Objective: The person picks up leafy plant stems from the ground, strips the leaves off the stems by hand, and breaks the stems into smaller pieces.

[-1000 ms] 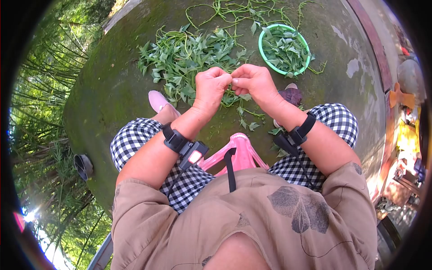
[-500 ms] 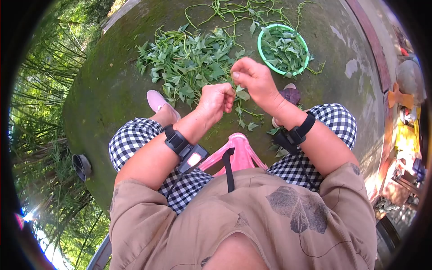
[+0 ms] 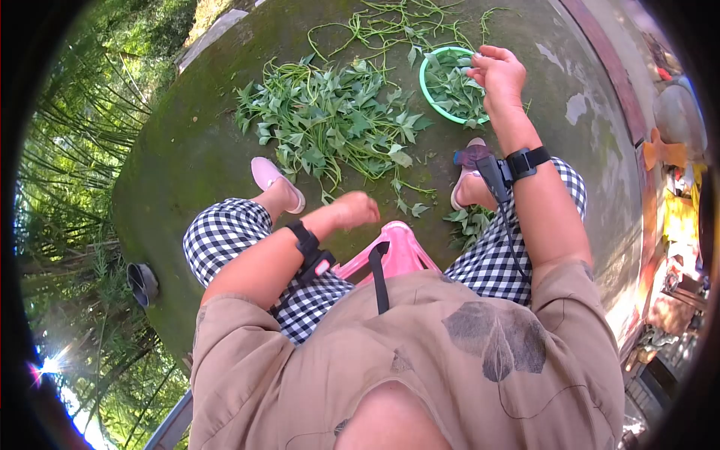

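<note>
Right hand (image 3: 500, 77) held over the edge of the green basket (image 3: 424, 91); left hand (image 3: 355, 211) held low, nearer the body than the basket.

The right hand's fingers were loosely bent and partly spread; whether anything was pinched between them cannot be told; the left hand was blurred and seemed curled, its grip impossible to tell; cut leaves (image 3: 454, 84) were held inside the basket; a broad pile of leafy stems (image 3: 322, 112) was spread on the ground to the left of the basket; long bare stems (image 3: 397, 24) were strewn beyond it; a smaller bunch of leaves (image 3: 471, 226) was seen on the body side of the basket, beside the right leg; the left pink shoe (image 3: 265, 173) was set below the pile.
</note>
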{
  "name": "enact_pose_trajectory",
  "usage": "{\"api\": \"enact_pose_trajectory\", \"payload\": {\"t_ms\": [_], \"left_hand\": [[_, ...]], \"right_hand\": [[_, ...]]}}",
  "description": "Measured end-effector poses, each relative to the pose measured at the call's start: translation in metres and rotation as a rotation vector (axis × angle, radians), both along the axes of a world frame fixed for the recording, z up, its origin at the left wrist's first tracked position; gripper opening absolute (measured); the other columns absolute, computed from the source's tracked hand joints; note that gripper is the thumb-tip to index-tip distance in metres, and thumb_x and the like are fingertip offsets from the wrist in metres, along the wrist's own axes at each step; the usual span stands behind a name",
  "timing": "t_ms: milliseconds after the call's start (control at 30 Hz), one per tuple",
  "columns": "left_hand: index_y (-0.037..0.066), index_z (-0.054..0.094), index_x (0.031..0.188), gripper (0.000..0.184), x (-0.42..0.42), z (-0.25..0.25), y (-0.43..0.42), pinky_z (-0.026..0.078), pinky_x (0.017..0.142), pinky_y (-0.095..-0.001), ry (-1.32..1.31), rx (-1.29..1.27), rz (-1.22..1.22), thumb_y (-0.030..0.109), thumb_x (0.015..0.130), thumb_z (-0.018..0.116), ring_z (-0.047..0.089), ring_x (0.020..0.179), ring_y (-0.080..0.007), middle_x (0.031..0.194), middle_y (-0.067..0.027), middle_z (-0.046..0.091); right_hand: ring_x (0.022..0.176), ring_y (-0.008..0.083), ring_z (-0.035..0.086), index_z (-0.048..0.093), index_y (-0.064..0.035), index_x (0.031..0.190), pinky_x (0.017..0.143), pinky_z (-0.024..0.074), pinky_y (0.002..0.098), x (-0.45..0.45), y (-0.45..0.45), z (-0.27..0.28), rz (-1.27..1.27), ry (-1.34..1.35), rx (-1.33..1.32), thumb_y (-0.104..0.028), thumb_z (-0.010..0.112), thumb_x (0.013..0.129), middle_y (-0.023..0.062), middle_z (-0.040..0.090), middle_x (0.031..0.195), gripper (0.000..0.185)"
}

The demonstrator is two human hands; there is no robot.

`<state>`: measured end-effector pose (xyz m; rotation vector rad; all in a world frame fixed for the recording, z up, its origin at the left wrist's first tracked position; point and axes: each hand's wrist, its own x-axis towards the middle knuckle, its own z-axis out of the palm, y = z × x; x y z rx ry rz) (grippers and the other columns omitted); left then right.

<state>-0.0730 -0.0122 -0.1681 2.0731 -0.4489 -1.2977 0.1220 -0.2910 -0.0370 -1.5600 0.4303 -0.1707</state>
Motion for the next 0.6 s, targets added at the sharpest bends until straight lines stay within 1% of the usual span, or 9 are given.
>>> {"api": "enact_pose_trajectory", "payload": {"t_ms": [33,67,100,167,267,367,400,500,600], "left_hand": [[0.014,0.07,0.109,0.031,-0.029,-0.029,0.005,0.053,0.054,-0.0361,0.072,0.028,-0.076,0.025,0.082,0.06,0.064,0.059,-0.0228,0.081,-0.0099,0.068],[0.015,0.07,0.109,0.031,-0.034,0.017,-0.012,0.054,0.057,-0.038,0.336,0.282,-0.165,0.031,0.084,0.061,0.067,0.07,-0.0239,0.089,-0.0106,0.07],[0.009,0.07,0.107,0.037,-0.053,-0.005,-0.011,0.054,0.058,-0.0388,0.416,0.288,-0.253,0.039,0.087,0.061,0.067,0.075,-0.0244,0.093,-0.0118,0.071],[0.003,0.069,0.101,0.048,-0.07,0.027,-0.026,0.055,0.058,-0.038,0.572,0.253,-0.139,0.048,0.088,0.06,0.067,0.073,-0.0255,0.09,-0.0133,0.071],[0.002,0.067,0.105,0.058,-0.09,-0.004,-0.019,0.055,0.074,-0.0499,0.652,0.204,-0.002,0.056,0.085,0.057,0.066,0.082,-0.0355,0.094,-0.019,0.068],[0.004,0.066,0.11,0.062,-0.095,0.01,-0.007,0.055,0.077,-0.0508,0.66,0.201,0.051,0.059,0.085,0.056,0.065,0.088,-0.0381,0.101,-0.0227,0.067],[0.004,0.066,0.111,0.065,-0.099,0.012,-0.006,0.054,0.081,-0.0518,0.629,0.217,0.063,0.062,0.084,0.055,0.064,0.091,-0.0401,0.105,-0.0236,0.066],[0.002,0.066,0.111,0.064,-0.112,-0.015,0.003,0.053,0.087,-0.0524,0.562,0.303,0.113,0.06,0.085,0.055,0.063,0.094,-0.0425,0.108,-0.024,0.065],[0.009,0.068,0.099,0.045,-0.127,-0.048,0.016,0.05,0.061,-0.0384,0.757,0.153,0.199,0.051,0.086,0.057,0.059,0.07,-0.0233,0.08,-0.009,0.064]], "right_hand": [[0.058,0.0127,0.063,0.061,0.0014,0.102,0.05,0.0481,0.0204,-0.009,0.004,0.012,0.032,-0.039,0.046,0.002,0.063,0.082,0.0076,0.066,0.08,0.02],[0.056,0.0124,0.062,0.062,0.0016,0.099,0.049,0.0477,0.0204,-0.021,0.008,0.026,0.062,-0.075,0.091,0.003,0.063,0.082,0.0078,0.066,0.077,0.017],[0.054,0.0122,0.061,0.062,0.0018,0.096,0.048,0.0472,0.0204,-0.033,0.012,0.04,0.092,-0.112,0.137,0.003,0.062,0.082,0.008,0.065,0.075,0.014],[0.054,0.0138,0.063,0.063,0.0012,0.093,0.045,0.0468,0.0198,-0.058,0.016,0.062,0.147,-0.15,0.251,0.001,0.063,0.083,0.008,0.065,0.071,0.011],[0.054,0.0152,0.064,0.063,0.0012,0.093,0.044,0.0465,0.0201,-0.1,0.026,0.089,0.241,-0.16,0.426,-0.001,0.064,0.083,0.0091,0.066,0.071,0.01],[0.054,0.0144,0.064,0.064,0.0005,0.092,0.044,0.0462,0.02,-0.133,0.04,0.106,0.405,-0.167,0.423,-0.001,0.064,0.083,0.0079,0.066,0.071,0.009],[0.064,0.0164,0.067,0.063,-0.0008,0.099,0.056,0.0488,0.0227,-0.139,0.04,0.11,0.484,-0.151,0.334,-0.006,0.063,0.087,0.0071,0.067,0.078,0.013],[0.056,0.0134,0.065,0.065,-0.001,0.091,0.048,0.0466,0.0208,-0.135,0.041,0.114,0.527,-0.248,0.35,-0.006,0.065,0.084,0.0057,0.066,0.072,0.009],[0.056,0.0135,0.062,0.062,0.0002,0.09,0.05,0.0479,0.022,-0.117,0.039,0.129,0.458,-0.184,0.354,-0.001,0.062,0.085,0.0072,0.064,0.071,0.006]]}}
